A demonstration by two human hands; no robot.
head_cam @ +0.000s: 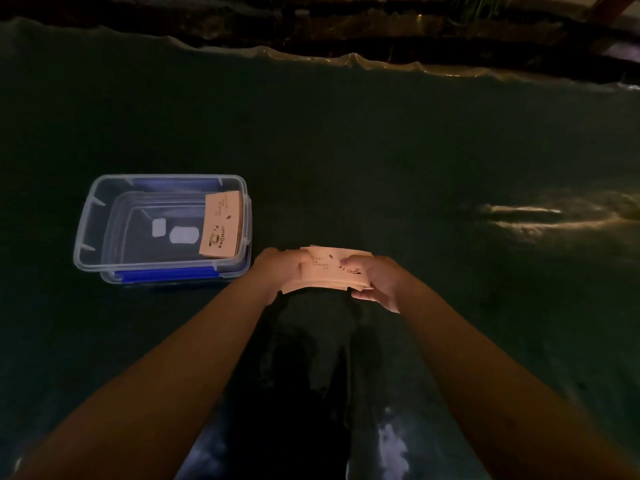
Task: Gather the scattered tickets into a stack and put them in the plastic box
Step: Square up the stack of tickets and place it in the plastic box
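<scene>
A stack of beige tickets [323, 271] with dark print is held between both hands above the dark table, just right of the box. My left hand [277, 271] grips its left end and my right hand [375, 282] grips its right end, thumb on top. The clear plastic box [90, 216] with blue clips stands to the left. Inside it, another beige ticket stack [220, 225] with a coffee-cup print leans against the right wall.
The dark green table cover [381, 150] spreads all around in dim light, with a wrinkled plastic edge [349, 60] at the far side. Light glare [540, 220] marks the cover at the right. Two white labels [183, 234] show on the box's bottom.
</scene>
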